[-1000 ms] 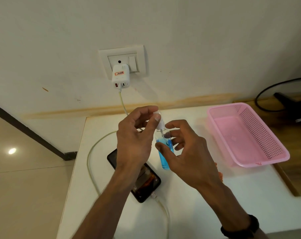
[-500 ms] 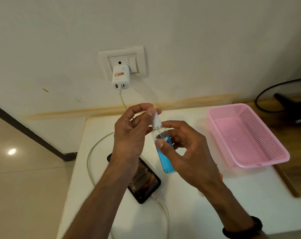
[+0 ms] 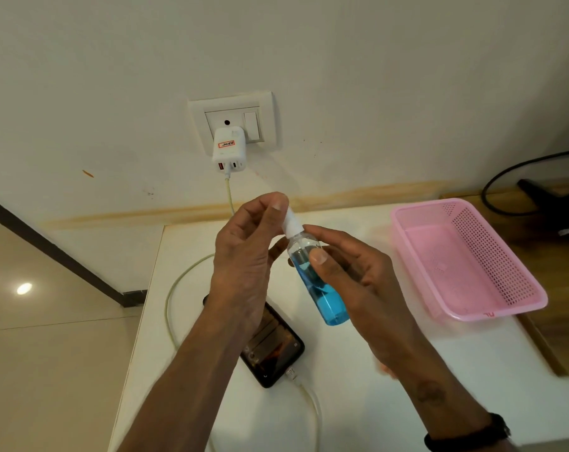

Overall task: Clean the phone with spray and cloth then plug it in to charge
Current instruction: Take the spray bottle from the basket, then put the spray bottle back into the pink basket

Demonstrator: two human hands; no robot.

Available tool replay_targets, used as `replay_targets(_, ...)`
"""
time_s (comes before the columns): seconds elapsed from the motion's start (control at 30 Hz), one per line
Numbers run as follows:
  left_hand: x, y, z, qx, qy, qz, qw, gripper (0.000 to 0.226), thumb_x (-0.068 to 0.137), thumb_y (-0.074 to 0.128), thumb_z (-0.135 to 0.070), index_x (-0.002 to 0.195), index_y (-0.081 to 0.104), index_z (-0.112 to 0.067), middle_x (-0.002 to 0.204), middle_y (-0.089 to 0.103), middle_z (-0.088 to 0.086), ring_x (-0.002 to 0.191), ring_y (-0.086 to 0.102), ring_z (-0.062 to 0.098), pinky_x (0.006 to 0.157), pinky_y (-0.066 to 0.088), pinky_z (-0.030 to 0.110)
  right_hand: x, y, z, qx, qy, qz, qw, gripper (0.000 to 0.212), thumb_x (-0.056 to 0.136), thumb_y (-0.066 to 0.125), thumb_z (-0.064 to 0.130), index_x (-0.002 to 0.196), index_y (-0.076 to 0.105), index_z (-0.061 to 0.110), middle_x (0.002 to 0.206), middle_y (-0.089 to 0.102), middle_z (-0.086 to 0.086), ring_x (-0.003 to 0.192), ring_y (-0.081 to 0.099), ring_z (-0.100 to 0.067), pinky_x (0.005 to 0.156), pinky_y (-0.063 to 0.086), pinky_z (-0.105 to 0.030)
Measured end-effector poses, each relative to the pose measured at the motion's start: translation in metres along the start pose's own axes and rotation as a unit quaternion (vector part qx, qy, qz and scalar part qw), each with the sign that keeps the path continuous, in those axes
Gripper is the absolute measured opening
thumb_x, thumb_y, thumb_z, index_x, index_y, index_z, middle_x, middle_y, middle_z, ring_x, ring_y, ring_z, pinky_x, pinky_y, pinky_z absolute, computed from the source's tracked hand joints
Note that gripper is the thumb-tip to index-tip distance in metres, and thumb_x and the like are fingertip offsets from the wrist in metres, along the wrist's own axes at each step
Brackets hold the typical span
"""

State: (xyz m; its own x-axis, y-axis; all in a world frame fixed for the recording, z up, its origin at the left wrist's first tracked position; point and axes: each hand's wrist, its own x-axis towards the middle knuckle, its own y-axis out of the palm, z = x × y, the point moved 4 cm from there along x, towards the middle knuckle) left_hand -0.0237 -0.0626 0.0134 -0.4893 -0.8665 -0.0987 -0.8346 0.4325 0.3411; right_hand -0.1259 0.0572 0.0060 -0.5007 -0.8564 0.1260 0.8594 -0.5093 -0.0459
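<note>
A small clear spray bottle [image 3: 322, 288] of blue liquid is held tilted above the white table [image 3: 358, 370]. My right hand [image 3: 358, 278] grips its body. My left hand [image 3: 244, 252] pinches the white cap [image 3: 291, 223] at its top. A black phone [image 3: 273, 347] lies face up on the table under my left forearm, screen lit. A pale cable [image 3: 175, 298] is plugged into the phone's near end and loops back to a white charger [image 3: 228, 153] in the wall socket [image 3: 232, 122]. No cloth is visible.
A pink plastic basket [image 3: 504, 298] stands at the right side of the table. Beyond it lies a wooden surface [image 3: 563, 337] with a black cable [image 3: 504, 177]. The table's left edge drops to a tiled floor [image 3: 48, 353].
My left hand has pressed the white cap down onto the bottle's neck. The bottle has tilted and shifted slightly in my right hand.
</note>
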Motion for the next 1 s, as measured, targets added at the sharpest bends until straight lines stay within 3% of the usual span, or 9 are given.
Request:
replay_targets(0.1,0.002,-0.004,0.0,-0.003,-0.009,-0.003,1.0,0.035,0.074,0.074,-0.036,0.105,0.077,-0.021,0.098,0.08,-0.006,0.087,0.074,0.006,0.092,0.06,0.035,-0.001,0.0,-0.003,0.007,0.02,0.006,1.0,0.034,0.087,0.062,0.044,0.122,0.064,0.045,0.11,0.075,0.016,0.104,0.072,-0.011,0.076,0.062,-0.025)
replay_targets(0.23,0.001,-0.001,-0.002,-0.012,-0.013,0.023,1.0,0.027,0.08,0.07,-0.035,0.104,0.08,-0.025,0.111,0.08,0.005,0.102,0.074,0.017,0.1,0.057,0.041,-0.002,-0.003,-0.008,0.046,0.054,0.005,0.997,0.046,0.09,0.06,0.042,0.132,0.065,0.026,0.113,0.076,0.002,0.098,0.074,-0.023,0.077,0.064,-0.033)
replay_targets(0.37,-0.001,0.004,-0.002,-0.02,-0.011,0.05,0.998,0.025,0.086,0.065,-0.037,0.106,0.077,-0.026,0.112,0.08,0.004,0.099,0.074,0.017,0.091,0.062,0.033,0.0,-0.005,-0.012,0.065,0.072,0.007,0.995,0.047,0.094,0.054,0.046,0.133,0.064,0.021,0.11,0.077,-0.002,0.085,0.074,-0.021,0.073,0.06,-0.029)
replay_targets(0.47,-0.002,0.007,-0.001,-0.023,-0.012,0.054,0.998,0.025,0.092,0.06,-0.035,0.109,0.074,-0.023,0.117,0.079,0.005,0.102,0.072,0.024,0.087,0.062,0.034,0.002,-0.003,-0.014,0.075,0.073,0.018,0.994,0.045,0.096,0.051,0.047,0.131,0.065,0.023,0.107,0.078,-0.005,0.077,0.072,-0.018,0.071,0.058,-0.028)
replay_targets(0.6,-0.004,0.009,-0.001,-0.035,-0.014,0.067,0.997,0.021,0.104,0.052,-0.029,0.112,0.071,-0.021,0.121,0.077,0.007,0.094,0.07,0.021,0.068,0.058,0.025,0.004,0.002,-0.014,0.134,0.103,0.046,0.984,0.056,0.089,0.057,0.061,0.125,0.065,0.018,0.095,0.077,-0.006,0.065,0.067,-0.015,0.062,0.056,-0.025)
replay_targets(0.7,-0.007,0.012,0.0,-0.035,-0.007,0.077,0.996,0.022,0.108,0.05,-0.027,0.111,0.071,-0.021,0.12,0.077,0.008,0.087,0.07,0.017,0.064,0.056,0.022,0.004,0.002,-0.014,0.187,0.104,0.034,0.976,0.033,0.101,0.053,0.042,0.111,0.069,0.014,0.08,0.07,-0.006,0.061,0.064,-0.015,0.056,0.054,-0.028)
replay_targets(0.77,-0.009,0.013,0.001,-0.032,-0.005,0.08,0.996,0.022,0.107,0.05,-0.028,0.112,0.07,-0.021,0.12,0.078,0.007,0.077,0.069,0.013,0.062,0.056,0.02,0.003,0.007,-0.014,0.241,0.141,0.048,0.959,0.035,0.106,0.047,0.036,0.117,0.065,0.009,0.081,0.068,-0.011,0.06,0.063,-0.016,0.053,0.054,-0.027)
replay_targets(0.83,-0.01,0.014,0.002,-0.024,-0.003,0.084,0.996,0.023,0.104,0.052,-0.033,0.113,0.07,-0.021,0.119,0.078,0.005,0.068,0.066,0.008,0.061,0.056,0.02,0.001,0.012,-0.016,0.312,0.185,0.07,0.929,0.046,0.098,0.045,0.039,0.127,0.058,0.005,0.088,0.069,-0.016,0.062,0.063,-0.016,0.049,0.055,-0.024)
replay_targets(1.0,-0.018,0.022,0.003,-0.025,0.0,0.095,0.995,0.024,0.096,0.056,-0.041,0.109,0.071,-0.027,0.116,0.079,0.002,0.063,0.065,0.006,0.068,0.059,0.024,-0.011,0.017,-0.014,0.453,0.184,0.103,0.866,0.046,0.097,0.053,0.043,0.125,0.067,0.01,0.097,0.068,-0.017,0.07,0.064,-0.017,0.052,0.056,-0.021)
